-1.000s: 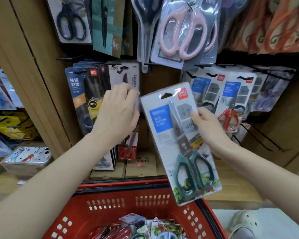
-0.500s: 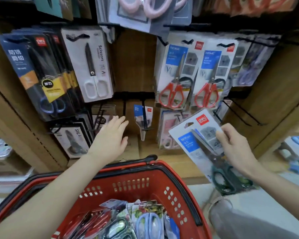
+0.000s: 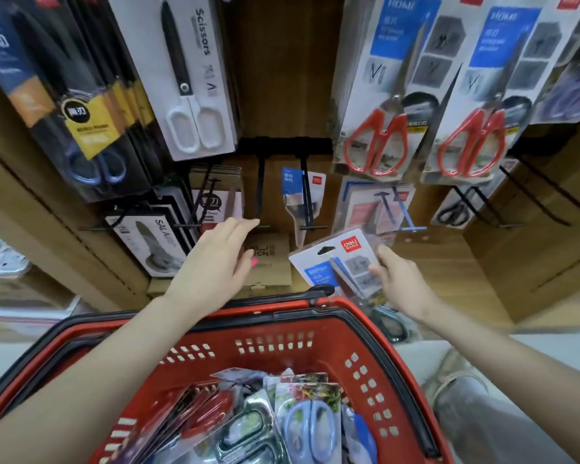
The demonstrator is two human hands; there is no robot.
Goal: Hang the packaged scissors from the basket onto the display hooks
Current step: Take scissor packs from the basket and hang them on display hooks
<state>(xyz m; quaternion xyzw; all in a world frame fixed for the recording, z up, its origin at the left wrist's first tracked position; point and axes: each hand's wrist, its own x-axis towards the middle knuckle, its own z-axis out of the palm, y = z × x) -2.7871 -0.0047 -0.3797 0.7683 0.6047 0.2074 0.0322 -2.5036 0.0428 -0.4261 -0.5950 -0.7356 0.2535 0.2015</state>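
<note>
Pinching scissors pack [image 3: 340, 262] between right hand [image 3: 400, 284] fingers [image 3: 380, 272].

Bright even light, motion-blurred throughout, perhaps wide-angle edge distortion.

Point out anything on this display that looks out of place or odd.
One bare hook hangs empty among full ones, beside a hook holding a single small pack. The right hand holds a tilted scissors pack, not yet hung. Nothing looks damaged or spilled.

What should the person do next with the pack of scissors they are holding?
Probably lift the green-handled scissors pack in the right hand toward the bare hook and thread its hang hole on; the left hand hovers open just below it.
</note>
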